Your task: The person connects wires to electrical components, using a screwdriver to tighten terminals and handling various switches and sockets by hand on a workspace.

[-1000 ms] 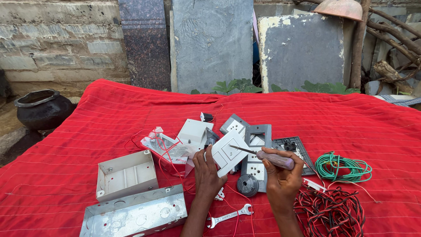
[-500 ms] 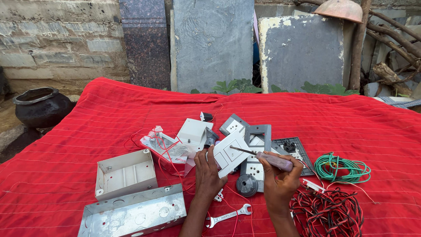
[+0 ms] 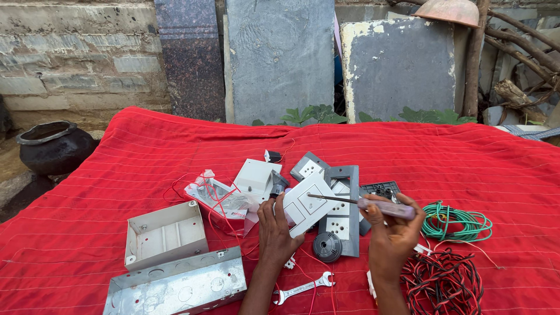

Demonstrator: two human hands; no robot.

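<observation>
While left hand [image 3: 279,224] grips switch plate [image 3: 306,204], right hand [image 3: 389,230] holds screwdriver [image 3: 373,205] w/ tip on it.

A black pot [image 3: 52,149] stands left of the red cloth [image 3: 116,151]. On the cloth lie two metal boxes [image 3: 175,286], a spanner [image 3: 303,287] and green wire [image 3: 458,221].

We count two metal boxes, one white [image 3: 165,234] and one long grey [image 3: 178,286]; one spanner [image 3: 303,287]; one screwdriver [image 3: 373,205]; two wire coils, one green [image 3: 455,222] and one red-and-black [image 3: 443,283]; one dark pot [image 3: 53,147]; and two hands, left [image 3: 277,230] and right [image 3: 392,233].
</observation>
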